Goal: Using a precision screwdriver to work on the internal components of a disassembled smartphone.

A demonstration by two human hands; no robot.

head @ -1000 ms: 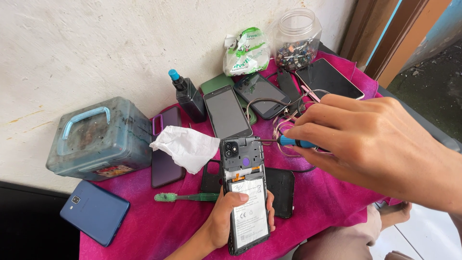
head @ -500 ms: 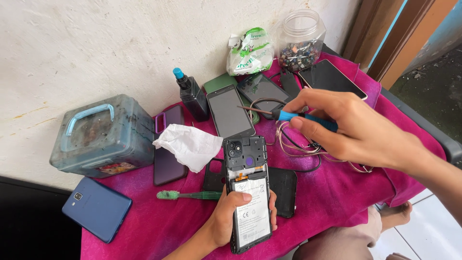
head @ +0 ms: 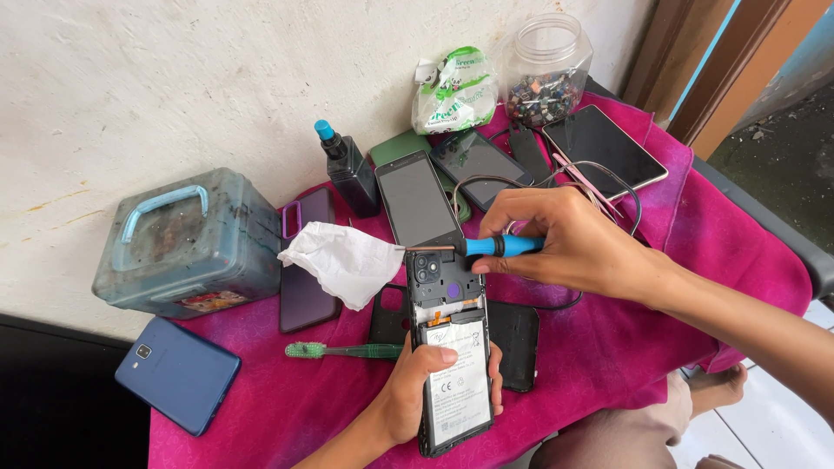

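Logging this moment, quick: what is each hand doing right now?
Left hand: closed around the opened phone.
Right hand: gripping the blue-handled screwdriver.

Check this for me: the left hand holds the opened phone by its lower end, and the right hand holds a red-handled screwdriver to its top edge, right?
Not quite. The head view shows the screwdriver has a blue handle, not red. The rest holds: the left hand grips the opened phone by its lower end, and the right hand holds the tool to its top edge.
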